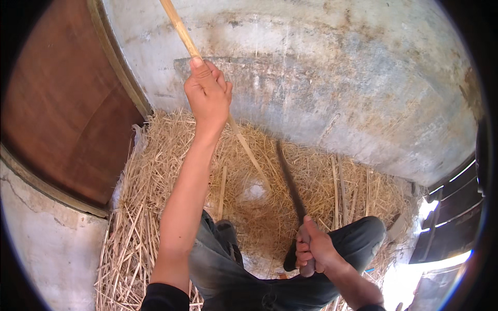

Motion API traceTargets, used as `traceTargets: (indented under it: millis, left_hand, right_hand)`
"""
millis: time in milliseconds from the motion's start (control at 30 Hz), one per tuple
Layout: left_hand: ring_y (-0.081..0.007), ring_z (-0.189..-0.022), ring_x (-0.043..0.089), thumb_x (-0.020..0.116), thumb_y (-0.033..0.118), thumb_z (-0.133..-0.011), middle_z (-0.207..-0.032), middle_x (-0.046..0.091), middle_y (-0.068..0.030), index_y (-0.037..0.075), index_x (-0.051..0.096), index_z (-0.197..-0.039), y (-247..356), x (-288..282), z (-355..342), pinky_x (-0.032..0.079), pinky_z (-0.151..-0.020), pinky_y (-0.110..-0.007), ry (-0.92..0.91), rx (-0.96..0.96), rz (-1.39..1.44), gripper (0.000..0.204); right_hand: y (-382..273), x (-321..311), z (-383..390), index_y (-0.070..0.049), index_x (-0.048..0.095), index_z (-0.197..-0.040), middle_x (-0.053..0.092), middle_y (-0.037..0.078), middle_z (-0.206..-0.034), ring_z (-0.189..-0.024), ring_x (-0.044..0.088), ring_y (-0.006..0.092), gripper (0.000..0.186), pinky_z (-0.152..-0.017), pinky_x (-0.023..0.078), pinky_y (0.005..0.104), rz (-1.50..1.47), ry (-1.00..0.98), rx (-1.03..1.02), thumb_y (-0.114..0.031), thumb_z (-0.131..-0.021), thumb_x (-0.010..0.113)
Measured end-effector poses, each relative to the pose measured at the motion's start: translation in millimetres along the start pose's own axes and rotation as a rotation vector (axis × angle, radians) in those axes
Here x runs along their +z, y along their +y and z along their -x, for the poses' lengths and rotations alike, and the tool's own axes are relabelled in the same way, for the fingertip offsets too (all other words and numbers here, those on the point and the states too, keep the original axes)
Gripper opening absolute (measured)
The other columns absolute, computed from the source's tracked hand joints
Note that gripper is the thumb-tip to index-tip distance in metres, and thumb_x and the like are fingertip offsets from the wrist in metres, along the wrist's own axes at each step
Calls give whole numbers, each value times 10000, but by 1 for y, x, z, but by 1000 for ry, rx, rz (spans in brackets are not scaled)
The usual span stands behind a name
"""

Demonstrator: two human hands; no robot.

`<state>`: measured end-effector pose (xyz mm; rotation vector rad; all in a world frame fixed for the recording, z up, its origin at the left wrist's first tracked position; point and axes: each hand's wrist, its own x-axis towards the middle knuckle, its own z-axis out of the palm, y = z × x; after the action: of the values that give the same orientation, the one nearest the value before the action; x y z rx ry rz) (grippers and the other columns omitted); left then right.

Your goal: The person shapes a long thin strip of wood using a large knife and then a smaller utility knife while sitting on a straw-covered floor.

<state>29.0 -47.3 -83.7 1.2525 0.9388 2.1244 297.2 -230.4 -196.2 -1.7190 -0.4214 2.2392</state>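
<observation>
The left hand (208, 96) grasps a bamboo stick (180, 31), the right hand (317, 248) a long knife (290, 184), best stroked clear of the knees (365, 230).

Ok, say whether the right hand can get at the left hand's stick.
Probably yes: nothing visible stands between the right hand and that pale stick, except the dark curved tool it grips.

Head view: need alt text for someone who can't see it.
A person's left hand grips a long pale stick slanting down toward loose straw, while the right hand holds a dark, slightly curved tool by its handle. Beyond the straw is a stained, whitish wall, with a brown panel at left.
</observation>
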Motion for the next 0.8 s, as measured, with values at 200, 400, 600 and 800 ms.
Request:
traceTargets:
  millis: [200, 400, 600, 800]
  left_hand:
    - [-75, -434, 244, 308, 585, -1038, -544, 257, 35, 137, 295, -704, -5, 26, 2, 205, -406, -261, -103, 80, -19, 559]
    - [-76, -431, 258, 309, 588, -1037, -538, 248, 40, 135, 297, -696, -2, 28, 5, 222, -402, -261, -26, 134, -82, 567]
    - [-73, -431, 265, 302, 611, -1028, -540, 258, 43, 134, 313, -692, 8, 16, 3, 228, -399, -259, -41, 47, -94, 584]
    - [-66, -435, 266, 317, 604, -1028, -541, 273, 45, 141, 314, -684, 7, 49, 8, 215, -399, -248, -105, 113, -182, 576]
  right_hand:
    - [19, 15, 14, -21, 452, -843, 404, 46, -569, -429, 417, 138, 551, -401, 368, 281, -206, -261, -952, -520, -1052, 347]
    - [13, 10, -27, -76, 411, -869, 352, 4, -588, -403, 319, 129, 605, -426, 338, 316, 10, -86, -61, -673, -962, 441]
    - [-11, -2, 15, -44, 433, -883, 368, 27, -569, -402, 360, 135, 585, -385, 346, 309, -260, -197, -718, -608, -1017, 351]
    - [30, 29, -16, -33, 495, -837, 441, 47, -586, -417, 412, 140, 576, -391, 346, 287, -70, -249, -883, -563, -1028, 375]
